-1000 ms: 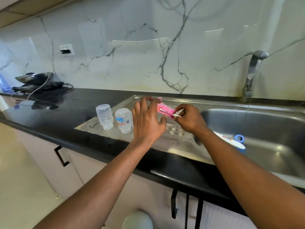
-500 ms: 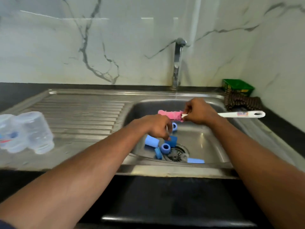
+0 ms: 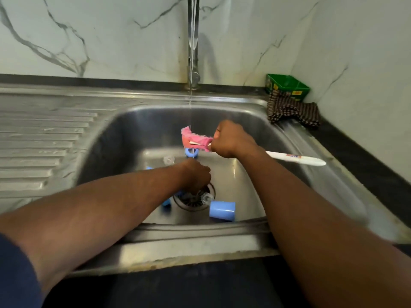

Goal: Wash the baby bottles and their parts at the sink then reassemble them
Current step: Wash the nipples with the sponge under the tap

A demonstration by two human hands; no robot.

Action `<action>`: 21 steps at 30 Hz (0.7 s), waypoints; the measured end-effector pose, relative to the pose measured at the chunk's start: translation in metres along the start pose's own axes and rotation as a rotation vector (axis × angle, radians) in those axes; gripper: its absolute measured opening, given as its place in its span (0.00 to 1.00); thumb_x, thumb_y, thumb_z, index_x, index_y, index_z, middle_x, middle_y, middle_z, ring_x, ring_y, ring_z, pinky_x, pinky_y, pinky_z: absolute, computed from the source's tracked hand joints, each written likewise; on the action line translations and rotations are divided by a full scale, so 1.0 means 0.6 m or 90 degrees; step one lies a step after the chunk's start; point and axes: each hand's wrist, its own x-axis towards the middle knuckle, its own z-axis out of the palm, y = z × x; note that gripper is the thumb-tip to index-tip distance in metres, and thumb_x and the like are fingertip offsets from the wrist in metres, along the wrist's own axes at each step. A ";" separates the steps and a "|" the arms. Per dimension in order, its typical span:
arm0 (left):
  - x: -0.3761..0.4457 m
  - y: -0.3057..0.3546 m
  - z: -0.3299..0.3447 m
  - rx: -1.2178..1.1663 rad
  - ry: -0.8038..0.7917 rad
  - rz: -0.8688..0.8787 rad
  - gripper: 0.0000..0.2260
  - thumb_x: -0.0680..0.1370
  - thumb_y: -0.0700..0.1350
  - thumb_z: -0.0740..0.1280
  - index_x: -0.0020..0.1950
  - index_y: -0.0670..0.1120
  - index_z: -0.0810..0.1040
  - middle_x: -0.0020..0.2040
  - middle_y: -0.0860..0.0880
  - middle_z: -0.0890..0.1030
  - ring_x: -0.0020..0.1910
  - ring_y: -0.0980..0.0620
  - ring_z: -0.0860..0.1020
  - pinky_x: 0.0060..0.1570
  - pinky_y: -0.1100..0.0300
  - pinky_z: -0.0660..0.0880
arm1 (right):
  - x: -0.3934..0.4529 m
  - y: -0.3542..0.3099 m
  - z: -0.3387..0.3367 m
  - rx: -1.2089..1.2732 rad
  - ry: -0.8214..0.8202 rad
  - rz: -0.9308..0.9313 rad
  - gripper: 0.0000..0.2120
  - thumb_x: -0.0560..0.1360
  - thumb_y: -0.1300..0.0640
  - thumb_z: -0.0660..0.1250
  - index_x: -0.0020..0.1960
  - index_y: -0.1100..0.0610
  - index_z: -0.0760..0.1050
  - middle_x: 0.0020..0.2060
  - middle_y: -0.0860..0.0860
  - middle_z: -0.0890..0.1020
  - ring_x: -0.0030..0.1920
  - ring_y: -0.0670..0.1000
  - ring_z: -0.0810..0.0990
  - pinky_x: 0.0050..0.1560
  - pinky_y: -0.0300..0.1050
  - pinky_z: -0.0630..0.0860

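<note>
Steel sink [image 3: 289,138] fills most of what I see, its ribbed draining board [image 3: 44,138] running off to the left. Water falls in a thin stream from the tap [image 3: 193,45] straight onto the pink head of the bottle brush [image 3: 195,140]. My right hand [image 3: 231,140] is wrapped tight around that brush just behind the pink head, and the white handle sticks out past my wrist toward the right rim of the basin. My left hand [image 3: 195,177] is down low over the drain [image 3: 193,198] with its fingers curled under; I cannot tell whether it has hold of anything. The bottle parts lie on the basin floor: a blue cap [image 3: 222,210] on its side just right of the drain, a blue ring [image 3: 191,152] beneath the brush head, another blue piece [image 3: 166,204] partly hidden by my left forearm, and a clear teat [image 3: 168,160] near the back. A second clear piece [image 3: 206,198] sits at the drain's edge, touching the blue cap. On the dark counter in the far right corner, a green box [image 3: 287,85] stands behind a crumpled brown checked cloth [image 3: 293,111]
</note>
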 end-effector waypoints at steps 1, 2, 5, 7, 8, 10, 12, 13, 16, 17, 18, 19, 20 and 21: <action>0.000 0.001 0.005 -0.010 0.026 -0.023 0.18 0.77 0.44 0.69 0.67 0.45 0.75 0.65 0.46 0.72 0.58 0.41 0.79 0.41 0.53 0.69 | -0.003 -0.002 -0.004 0.001 -0.003 0.005 0.14 0.73 0.53 0.72 0.56 0.55 0.75 0.51 0.53 0.79 0.52 0.55 0.79 0.48 0.48 0.75; -0.002 0.001 0.006 -0.013 0.040 -0.031 0.18 0.77 0.46 0.69 0.66 0.45 0.75 0.65 0.46 0.72 0.58 0.42 0.79 0.41 0.52 0.70 | -0.006 -0.004 -0.007 0.000 -0.004 0.008 0.15 0.72 0.52 0.72 0.56 0.55 0.74 0.51 0.53 0.78 0.52 0.56 0.79 0.47 0.48 0.75; -0.029 -0.010 -0.018 -0.052 0.039 -0.038 0.16 0.78 0.49 0.67 0.66 0.48 0.76 0.66 0.46 0.71 0.58 0.42 0.78 0.44 0.52 0.73 | -0.010 -0.005 -0.015 0.014 0.011 0.007 0.20 0.71 0.49 0.74 0.57 0.54 0.73 0.54 0.54 0.80 0.53 0.56 0.80 0.48 0.48 0.75; -0.052 -0.036 -0.042 -0.202 0.133 -0.129 0.15 0.79 0.50 0.65 0.64 0.48 0.76 0.65 0.45 0.73 0.61 0.42 0.77 0.52 0.50 0.76 | -0.017 -0.006 -0.022 0.058 0.031 -0.012 0.24 0.71 0.44 0.74 0.62 0.50 0.71 0.56 0.53 0.80 0.55 0.56 0.80 0.50 0.48 0.74; -0.062 -0.058 -0.053 -0.312 0.224 -0.200 0.14 0.78 0.50 0.65 0.62 0.48 0.77 0.64 0.45 0.76 0.60 0.42 0.77 0.55 0.49 0.76 | -0.019 -0.011 -0.026 0.078 0.053 -0.027 0.24 0.73 0.42 0.71 0.66 0.47 0.70 0.58 0.52 0.80 0.57 0.57 0.79 0.52 0.48 0.74; -0.065 -0.104 -0.075 -0.614 0.391 -0.349 0.11 0.78 0.50 0.67 0.55 0.45 0.80 0.56 0.44 0.81 0.54 0.42 0.80 0.54 0.48 0.78 | -0.022 -0.017 -0.034 0.084 0.122 -0.057 0.21 0.79 0.44 0.64 0.71 0.42 0.69 0.64 0.52 0.79 0.62 0.57 0.78 0.56 0.48 0.73; -0.068 -0.128 -0.095 -1.025 0.579 -0.452 0.08 0.77 0.47 0.70 0.43 0.43 0.79 0.47 0.40 0.83 0.43 0.43 0.80 0.41 0.52 0.80 | -0.026 -0.023 -0.040 0.076 0.194 -0.076 0.19 0.82 0.47 0.58 0.72 0.42 0.69 0.64 0.53 0.80 0.62 0.58 0.78 0.51 0.46 0.70; -0.069 -0.138 -0.109 -1.206 0.665 -0.468 0.09 0.77 0.44 0.70 0.39 0.44 0.77 0.42 0.40 0.82 0.36 0.45 0.77 0.32 0.57 0.76 | -0.025 -0.026 -0.048 0.081 0.226 -0.089 0.18 0.83 0.48 0.57 0.72 0.43 0.70 0.63 0.54 0.80 0.61 0.58 0.78 0.49 0.45 0.68; -0.066 -0.140 -0.122 -1.429 0.711 -0.409 0.07 0.80 0.43 0.69 0.42 0.46 0.77 0.34 0.46 0.77 0.28 0.52 0.70 0.22 0.64 0.66 | -0.024 -0.018 -0.053 0.071 0.267 -0.100 0.17 0.84 0.50 0.56 0.71 0.44 0.71 0.60 0.56 0.82 0.59 0.60 0.79 0.48 0.47 0.69; -0.062 -0.137 -0.115 -1.423 0.672 -0.394 0.05 0.80 0.45 0.68 0.46 0.45 0.79 0.34 0.46 0.77 0.27 0.53 0.70 0.23 0.63 0.66 | -0.023 -0.014 -0.052 0.061 0.277 -0.095 0.17 0.83 0.50 0.57 0.70 0.45 0.72 0.59 0.57 0.82 0.59 0.61 0.79 0.49 0.48 0.71; -0.059 -0.137 -0.108 -1.417 0.636 -0.378 0.06 0.81 0.47 0.67 0.50 0.45 0.79 0.35 0.46 0.78 0.27 0.53 0.71 0.25 0.63 0.67 | -0.021 -0.012 -0.051 0.052 0.289 -0.090 0.16 0.83 0.51 0.57 0.69 0.46 0.73 0.58 0.57 0.82 0.58 0.61 0.79 0.50 0.49 0.72; -0.054 -0.138 -0.104 -1.417 0.608 -0.363 0.09 0.81 0.49 0.67 0.54 0.45 0.80 0.36 0.46 0.79 0.27 0.53 0.72 0.26 0.63 0.68 | -0.019 -0.009 -0.051 0.043 0.298 -0.089 0.16 0.83 0.52 0.57 0.68 0.48 0.75 0.57 0.58 0.82 0.57 0.62 0.80 0.50 0.50 0.72; -0.050 -0.139 -0.105 -1.441 0.591 -0.338 0.11 0.81 0.50 0.66 0.56 0.44 0.80 0.37 0.45 0.80 0.27 0.53 0.73 0.26 0.63 0.69 | -0.017 -0.008 -0.054 0.039 0.308 -0.090 0.15 0.83 0.52 0.56 0.66 0.49 0.76 0.56 0.58 0.83 0.56 0.62 0.80 0.48 0.50 0.72; -0.047 -0.139 -0.109 -1.478 0.577 -0.307 0.12 0.81 0.51 0.66 0.58 0.43 0.80 0.38 0.45 0.81 0.28 0.53 0.74 0.26 0.63 0.71 | -0.018 -0.008 -0.059 0.034 0.317 -0.086 0.14 0.83 0.51 0.56 0.64 0.50 0.77 0.55 0.58 0.83 0.55 0.63 0.80 0.47 0.51 0.71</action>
